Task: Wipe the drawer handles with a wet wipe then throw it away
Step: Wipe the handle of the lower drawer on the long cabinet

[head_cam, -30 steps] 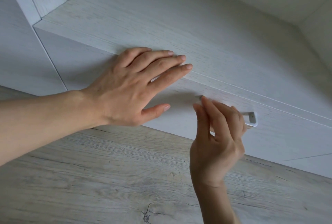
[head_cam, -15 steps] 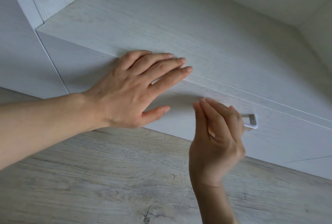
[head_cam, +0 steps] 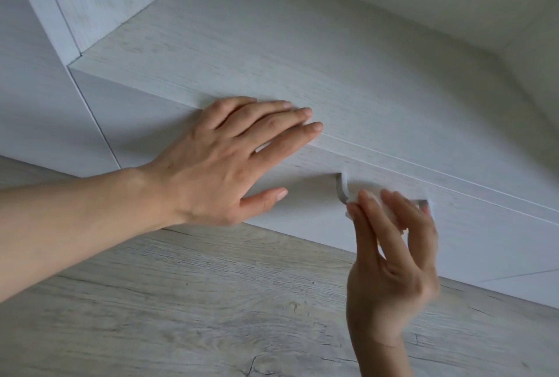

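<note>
The left hand is lying flat and open on the whitewashed drawer front, fingers spread over its top edge, gripping nothing. Just beside it on that drawer front, the right hand is pinching a small white wet wipe against the grey drawer handle, covering most of the bar. Below the drawer front is lying pale wood-grain flooring.

Cabinet top: left hand flat across its front edge, fingers on top, thumb on the drawer front below. Handle on the drawer front, right of that thumb. Right hand at the handle, wet wipe between them. Floor beneath.
</note>
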